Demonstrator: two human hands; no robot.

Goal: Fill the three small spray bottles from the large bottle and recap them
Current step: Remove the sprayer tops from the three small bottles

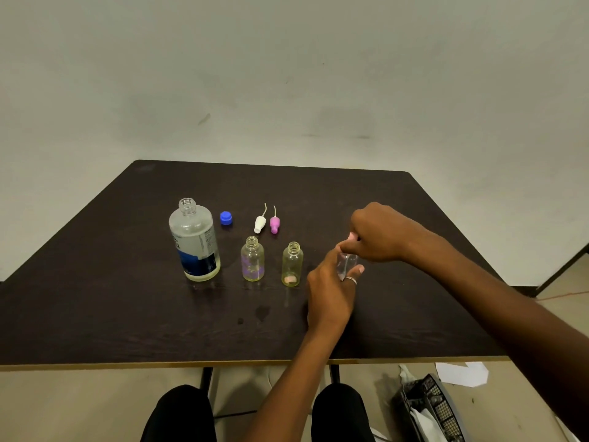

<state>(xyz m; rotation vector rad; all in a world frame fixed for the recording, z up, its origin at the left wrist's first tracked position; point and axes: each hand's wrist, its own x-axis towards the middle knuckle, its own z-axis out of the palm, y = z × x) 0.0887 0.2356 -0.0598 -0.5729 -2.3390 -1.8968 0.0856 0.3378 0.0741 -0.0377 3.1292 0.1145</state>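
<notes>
The left hand (330, 290) wraps a clear small bottle (346, 263); the right hand (381, 232) pinches its top just above the left fingers (357, 270). Left of them stand 2 open small bottles (252, 259), 2 spray caps (267, 222) and the uncapped large bottle (194, 240).

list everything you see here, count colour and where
large bottle: 1, clear with blue label, uncapped, left on table
blue cap: 1, blue, on table right of large bottle
spray tops: 2, white and pink, lying side by side behind the small bottles
open small bottles: 2, clear yellowish, upright mid-table, one with purple print, one plain
third small bottle: 1, clear, held in both hands, right of the others
table: 1, dark brown
wet spots: a few, on the table's near side
basket: 1, black, on floor at lower right
paper: 1, white, on floor
left hand: grips third bottle's body, ring on a finger
right hand: at the bottle's top
knees: 2, dark trousers, bottom edge
</notes>
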